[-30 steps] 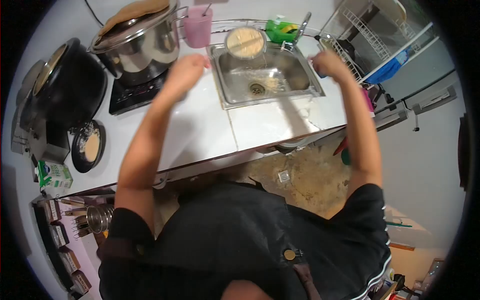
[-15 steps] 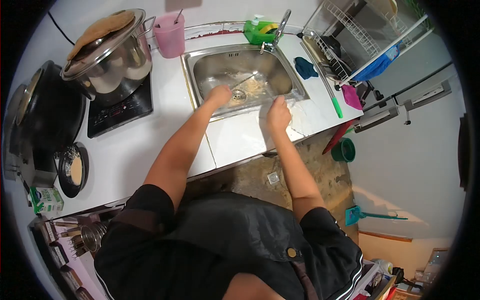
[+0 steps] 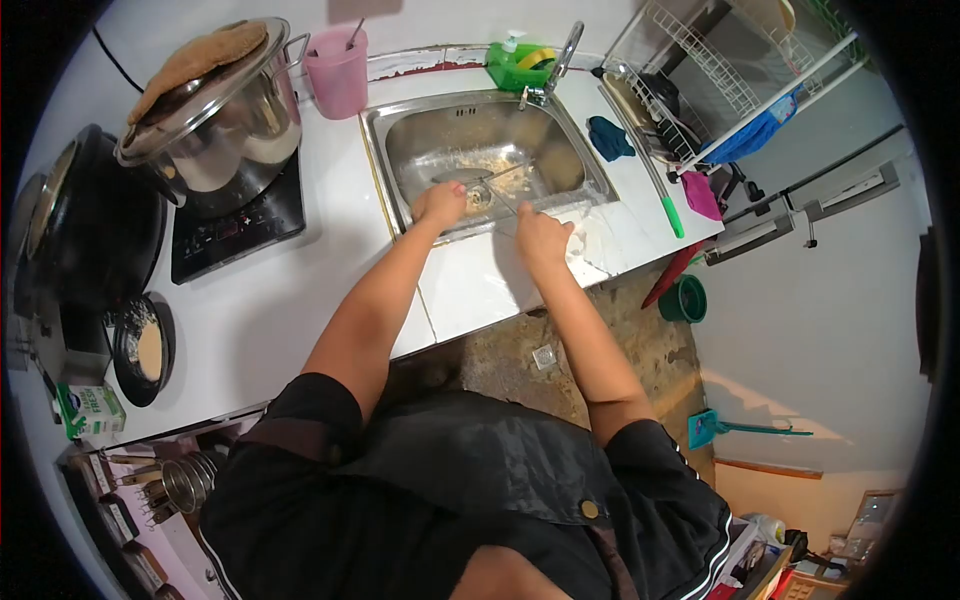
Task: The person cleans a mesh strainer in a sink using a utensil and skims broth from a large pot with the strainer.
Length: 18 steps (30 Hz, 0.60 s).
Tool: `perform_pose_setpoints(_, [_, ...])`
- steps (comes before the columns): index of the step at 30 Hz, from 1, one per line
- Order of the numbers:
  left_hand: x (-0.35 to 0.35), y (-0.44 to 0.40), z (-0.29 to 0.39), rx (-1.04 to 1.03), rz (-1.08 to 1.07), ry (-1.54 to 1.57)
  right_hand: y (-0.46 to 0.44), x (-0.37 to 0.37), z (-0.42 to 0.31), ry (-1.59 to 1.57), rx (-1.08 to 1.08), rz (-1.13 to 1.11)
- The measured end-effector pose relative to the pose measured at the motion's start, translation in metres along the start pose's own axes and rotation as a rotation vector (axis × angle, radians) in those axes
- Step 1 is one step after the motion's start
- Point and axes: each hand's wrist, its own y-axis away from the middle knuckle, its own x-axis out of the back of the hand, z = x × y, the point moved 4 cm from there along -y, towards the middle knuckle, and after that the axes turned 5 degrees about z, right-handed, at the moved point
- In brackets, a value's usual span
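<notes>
Both of my hands are over the near edge of a steel sink (image 3: pixel 400 130), which has pale brown residue on its bottom. My left hand (image 3: pixel 440 205) is closed on a thin metal utensil (image 3: pixel 508 173) that points right across the basin. My right hand (image 3: pixel 545 238) is closed on another slim metal handle (image 3: pixel 502 197), slanting up and left towards the first. The two cross or nearly meet above the drain. A greyish oval shape lies near their meeting point; whether it is a utensil's head I cannot tell.
A tap (image 3: pixel 565 60) rises behind the sink beside a green soap holder (image 3: pixel 505 70). At left, a large steel pot (image 3: pixel 225 130) stands on a black induction cooker (image 3: pixel 245 235). A dark cloth (image 3: pixel 608 138) and a dish rack (image 3: pixel 690 120) are at right. A black plate (image 3: pixel 130 365) sits far left.
My right hand has moved left and slightly down, closer to my left hand, and its metal handle now shows over the basin. My left hand has dropped slightly.
</notes>
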Motion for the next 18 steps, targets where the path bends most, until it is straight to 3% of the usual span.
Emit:
perform_pose_setpoints(3, [-0.001,-0.001,-0.001,0.035,-0.035,-0.061,-0.013,-0.015,-0.006,-0.15,0.053,0.12])
perform_pose_setpoints(6, [-0.001,-0.003,-0.001,0.054,-0.02,-0.111,-0.018,-0.019,-0.01,-0.234,-0.002,0.019])
perform_pose_setpoints(9, [-0.002,-0.005,0.0,0.066,-0.025,-0.154,-0.018,-0.013,-0.005,-0.3,-0.035,0.093])
perform_pose_setpoints(13, [-0.002,-0.007,-0.004,0.109,-0.037,-0.142,-0.013,0.016,0.002,-0.233,-0.019,0.169])
perform_pose_setpoints(15, [0.0,-0.005,-0.002,0.122,-0.049,-0.148,-0.009,0.044,0.007,-0.236,-0.092,0.404])
perform_pose_setpoints(18, [0.006,-0.003,0.005,0.15,-0.082,-0.157,-0.006,0.058,0.01,-0.298,-0.128,0.54])
